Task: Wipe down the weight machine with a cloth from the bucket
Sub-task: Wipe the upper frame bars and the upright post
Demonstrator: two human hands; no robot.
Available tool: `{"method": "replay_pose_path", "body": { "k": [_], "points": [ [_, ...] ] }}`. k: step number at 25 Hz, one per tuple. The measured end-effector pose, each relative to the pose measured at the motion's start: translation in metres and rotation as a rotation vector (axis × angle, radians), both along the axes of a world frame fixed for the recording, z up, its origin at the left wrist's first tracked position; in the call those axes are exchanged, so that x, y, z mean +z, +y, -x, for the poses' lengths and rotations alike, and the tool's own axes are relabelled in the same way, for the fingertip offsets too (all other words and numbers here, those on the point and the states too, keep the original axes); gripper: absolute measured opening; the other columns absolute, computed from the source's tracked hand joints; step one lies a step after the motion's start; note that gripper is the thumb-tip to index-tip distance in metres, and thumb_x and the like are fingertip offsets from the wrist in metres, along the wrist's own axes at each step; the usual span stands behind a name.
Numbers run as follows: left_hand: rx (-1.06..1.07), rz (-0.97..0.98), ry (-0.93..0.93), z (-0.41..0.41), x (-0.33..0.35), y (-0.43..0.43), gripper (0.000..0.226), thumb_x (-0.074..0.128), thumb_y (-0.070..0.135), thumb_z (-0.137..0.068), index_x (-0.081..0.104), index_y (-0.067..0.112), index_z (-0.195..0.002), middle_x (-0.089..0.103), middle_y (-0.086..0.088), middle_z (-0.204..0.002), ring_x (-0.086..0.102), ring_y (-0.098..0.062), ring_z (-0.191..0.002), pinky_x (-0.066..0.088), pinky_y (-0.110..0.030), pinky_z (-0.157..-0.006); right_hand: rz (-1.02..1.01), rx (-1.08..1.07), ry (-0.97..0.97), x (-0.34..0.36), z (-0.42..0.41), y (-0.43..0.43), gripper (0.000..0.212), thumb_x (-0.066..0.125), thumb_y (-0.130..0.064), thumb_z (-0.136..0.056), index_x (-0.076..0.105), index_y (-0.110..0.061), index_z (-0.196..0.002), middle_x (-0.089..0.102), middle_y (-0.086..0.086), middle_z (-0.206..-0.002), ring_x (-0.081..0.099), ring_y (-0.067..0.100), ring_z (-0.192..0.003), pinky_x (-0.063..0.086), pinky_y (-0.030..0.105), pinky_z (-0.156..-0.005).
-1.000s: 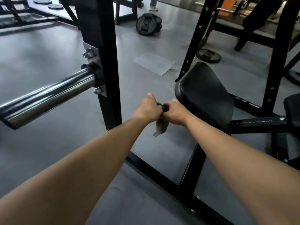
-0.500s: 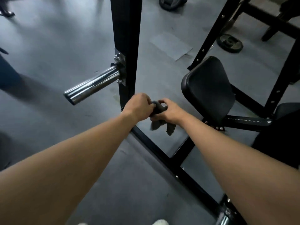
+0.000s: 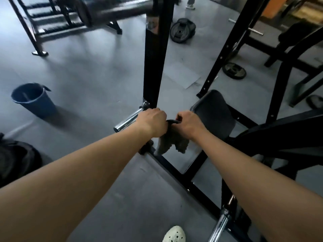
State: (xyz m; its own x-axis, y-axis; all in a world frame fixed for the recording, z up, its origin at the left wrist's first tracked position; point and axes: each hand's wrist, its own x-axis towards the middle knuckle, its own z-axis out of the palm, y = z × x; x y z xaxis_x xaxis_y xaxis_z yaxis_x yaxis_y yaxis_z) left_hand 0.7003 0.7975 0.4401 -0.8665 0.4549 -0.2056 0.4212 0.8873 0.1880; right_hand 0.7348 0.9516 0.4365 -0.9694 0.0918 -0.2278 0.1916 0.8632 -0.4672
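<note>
Well, a blue bucket (image 3: 33,100) stands on the floor (image 3: 87,75), far left. By the black weight machine (image 3: 154,67), the left hand (image 3: 152,124) and right hand (image 3: 189,124) both squeeze one dark cloth (image 3: 172,143) (its ends hang down), left of the seat (image 3: 215,110).

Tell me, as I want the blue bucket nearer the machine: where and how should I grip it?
Probably grip the blue bucket by its top rim, from above: it stands on the floor, mouth open upward, no raised handle visible. The left hand and right hand grip the cloth; free one first.
</note>
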Motion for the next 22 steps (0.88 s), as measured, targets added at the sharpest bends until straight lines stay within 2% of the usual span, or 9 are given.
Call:
{"method": "replay_pose_path", "body": {
  "k": [3, 7, 8, 10, 13, 15, 18, 20, 22],
  "points": [
    [-0.015, 0.034, 0.025, -0.011, 0.085, -0.011, 0.031, 0.048, 0.035, -0.102, 0.048, 0.018, -0.077, 0.06, -0.007, -0.095, 0.054, -0.028, -0.084, 0.043, -0.035, -0.071, -0.001, 0.008, -0.009, 0.081, -0.011, -0.014, 0.016, 0.065, -0.022, -0.091, 0.058, -0.011, -0.099, 0.063, 0.01, -0.097, 0.061, 0.029, -0.093, 0.051, 0.041, -0.078],
    [-0.038, -0.013, 0.026, -0.034, 0.189, -0.021, 0.033, 0.053, 0.041, -0.102, 0.055, 0.014, -0.083, 0.059, -0.008, -0.089, 0.055, -0.027, -0.08, 0.044, -0.035, -0.069, -0.013, 0.027, 0.046, 0.186, -0.03, -0.029, 0.017, 0.054, -0.008, -0.093, 0.059, -0.016, -0.107, 0.062, 0.008, -0.103, 0.061, 0.026, -0.091, 0.054, 0.036, -0.067],
    [-0.042, -0.026, 0.026, -0.038, 0.211, -0.025, 0.037, 0.054, 0.044, -0.101, 0.055, 0.014, -0.08, 0.061, -0.009, -0.089, 0.055, -0.027, -0.08, 0.044, -0.035, -0.07, -0.02, 0.035, 0.064, 0.209, -0.035, -0.032, 0.021, 0.052, -0.006, -0.094, 0.061, -0.016, -0.11, 0.063, 0.009, -0.107, 0.06, 0.025, -0.093, 0.051, 0.034, -0.066],
    [-0.03, -0.024, 0.042, -0.04, 0.251, -0.034, 0.046, 0.055, 0.055, -0.098, 0.057, 0.015, -0.077, 0.064, -0.009, -0.09, 0.056, -0.026, -0.08, 0.044, -0.034, -0.07, -0.037, 0.064, 0.094, 0.247, -0.044, -0.038, 0.028, 0.048, -0.004, -0.095, 0.066, -0.014, -0.115, 0.065, 0.012, -0.117, 0.059, 0.027, -0.101, 0.045, 0.03, -0.076],
    [0.04, -0.078, -0.01, -0.039, 0.318, -0.047, 0.061, 0.06, 0.072, -0.088, 0.067, 0.012, -0.092, 0.062, -0.005, -0.087, 0.063, -0.026, -0.079, 0.053, -0.036, -0.067, -0.016, 0.056, 0.192, 0.307, -0.058, -0.043, 0.033, 0.043, -0.001, -0.094, 0.069, -0.01, -0.111, 0.067, 0.013, -0.119, 0.059, 0.029, -0.108, 0.037, 0.026, -0.078],
    [0.041, -0.204, -0.083, -0.033, 0.356, -0.049, 0.063, 0.066, 0.067, -0.087, 0.069, 0.004, -0.093, 0.065, -0.01, -0.085, 0.067, -0.027, -0.074, 0.061, -0.037, -0.066, 0.011, 0.046, 0.266, 0.341, -0.059, -0.041, 0.031, 0.041, -0.002, -0.095, 0.069, -0.008, -0.107, 0.068, 0.017, -0.114, 0.061, 0.033, -0.106, 0.041, 0.03, -0.079],
    [0.04, -0.373, -0.085, -0.02, 0.399, -0.053, 0.052, 0.074, 0.053, -0.088, 0.067, 0.002, -0.086, 0.069, -0.016, -0.081, 0.063, -0.024, -0.065, 0.052, -0.027, -0.053, 0.069, -0.013, 0.36, 0.382, -0.049, -0.035, 0.02, 0.047, -0.015, -0.099, 0.065, -0.008, -0.1, 0.066, 0.017, -0.101, 0.061, 0.035, -0.098, 0.046, 0.038, -0.082],
    [0.013, -0.343, -0.05, -0.015, 0.421, -0.061, 0.042, 0.077, 0.047, -0.088, 0.072, 0.005, -0.09, 0.074, -0.012, -0.089, 0.066, -0.023, -0.073, 0.052, -0.026, -0.062, 0.059, -0.059, 0.417, 0.404, -0.042, -0.03, 0.016, 0.056, -0.025, -0.097, 0.063, -0.011, -0.097, 0.064, 0.01, -0.092, 0.061, 0.03, -0.09, 0.046, 0.036, -0.075],
    [-0.02, -0.269, 0.005, -0.007, 0.439, -0.066, 0.032, 0.075, 0.044, -0.09, 0.074, 0.011, -0.09, 0.073, -0.005, -0.085, 0.066, -0.021, -0.077, 0.05, -0.025, -0.064, 0.074, -0.081, 0.49, 0.423, -0.035, -0.023, 0.016, 0.064, -0.029, -0.094, 0.062, -0.014, -0.099, 0.065, 0.005, -0.09, 0.062, 0.024, -0.085, 0.047, 0.033, -0.07]
  ]
}}
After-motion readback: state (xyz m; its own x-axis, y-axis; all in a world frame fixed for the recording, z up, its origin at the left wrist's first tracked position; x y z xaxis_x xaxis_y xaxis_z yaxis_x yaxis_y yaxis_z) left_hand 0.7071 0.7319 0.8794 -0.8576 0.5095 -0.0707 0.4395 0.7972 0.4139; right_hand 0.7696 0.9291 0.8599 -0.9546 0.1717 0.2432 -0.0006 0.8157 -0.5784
